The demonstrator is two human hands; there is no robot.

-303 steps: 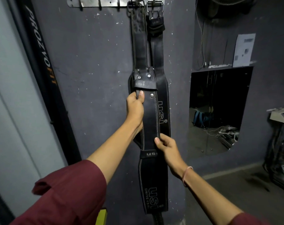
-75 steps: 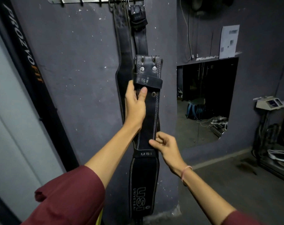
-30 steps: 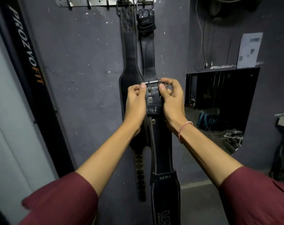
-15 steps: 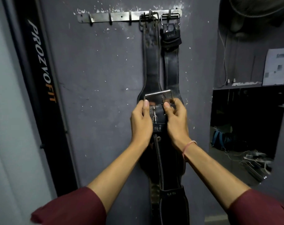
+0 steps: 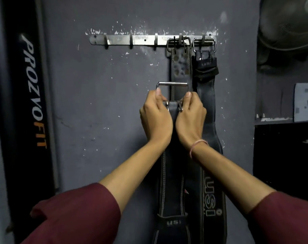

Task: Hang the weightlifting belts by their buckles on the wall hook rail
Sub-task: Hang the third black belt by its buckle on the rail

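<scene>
A metal hook rail [image 5: 142,40] is screwed high on the dark grey wall. Two black leather belts hang from its right-hand hooks by their buckles: a worn one [image 5: 181,67] and a USI belt [image 5: 207,88] to its right. I hold a third black belt [image 5: 170,187] upright below the rail. My left hand [image 5: 156,118] and my right hand [image 5: 191,118] grip its top end on either side. Its silver buckle [image 5: 172,84] sticks up above my fingers, well below the rail's three bare left hooks.
A black padded post [image 5: 32,95] lettered PROZVOFIT stands at the left. A fan [image 5: 290,23] hangs at the upper right, above a paper sheet [image 5: 305,101] and a dark opening [image 5: 285,155] in the wall.
Both hands have lifted the third belt's buckle end higher and a little left toward the rail. The buckle frame now stands clear above my fingers. The view has tilted up.
</scene>
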